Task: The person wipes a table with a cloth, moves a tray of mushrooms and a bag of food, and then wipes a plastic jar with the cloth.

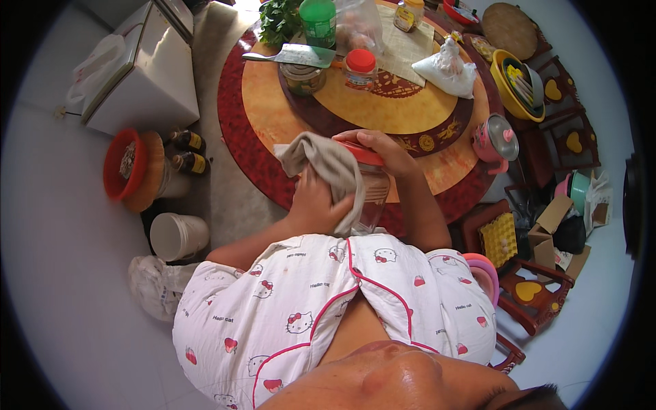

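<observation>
A large clear jar [376, 192] with a red lid [361, 152] is held close in front of my chest, at the near edge of the round table. My left hand [316, 202] grips a grey-beige cloth [335, 161], which lies against the jar's left side. Over the lid curves my right hand [384, 148], its fingers on the rim; the forearm runs down along the jar's right side. Whether the jar's base rests on anything is hidden.
The round table [261, 169] bears a cleaver [307, 55] across a tin [302, 79], a red-lidded jar [360, 72], a green bottle [318, 23], leafy greens [279, 20], a white bag [446, 72] and a pink pot [494, 138]. Chairs [533, 294] stand right, a bucket [179, 236] left.
</observation>
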Available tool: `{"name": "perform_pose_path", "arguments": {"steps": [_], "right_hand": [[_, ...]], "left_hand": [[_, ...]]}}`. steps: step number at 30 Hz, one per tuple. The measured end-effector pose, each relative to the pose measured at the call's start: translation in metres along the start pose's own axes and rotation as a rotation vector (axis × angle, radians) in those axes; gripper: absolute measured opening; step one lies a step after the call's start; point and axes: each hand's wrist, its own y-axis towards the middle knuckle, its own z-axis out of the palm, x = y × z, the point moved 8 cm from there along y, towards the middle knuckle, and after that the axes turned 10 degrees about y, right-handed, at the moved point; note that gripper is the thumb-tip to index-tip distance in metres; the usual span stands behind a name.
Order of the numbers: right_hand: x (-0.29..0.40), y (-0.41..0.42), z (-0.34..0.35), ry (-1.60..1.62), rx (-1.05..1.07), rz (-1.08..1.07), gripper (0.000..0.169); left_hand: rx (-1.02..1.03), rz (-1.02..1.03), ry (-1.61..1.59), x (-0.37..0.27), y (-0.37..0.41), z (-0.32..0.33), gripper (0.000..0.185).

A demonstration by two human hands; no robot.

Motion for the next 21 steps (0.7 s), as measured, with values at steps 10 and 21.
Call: {"name": "perform_pose_path", "arguments": {"steps": [10, 21], "right_hand": [[0.026, -0.022, 0.013, -0.262, 0.086, -0.175, 0.033], [0.009, 0.0, 0.01, -0.23, 0.017, -0.034, 0.033]], "left_hand": [[0.103, -0.15, -0.904, 0.048, 0.042, 0.06, 0.03], [0.276, 0.085, 0.017, -0.018, -0.042, 0.01, 0.049]]}}
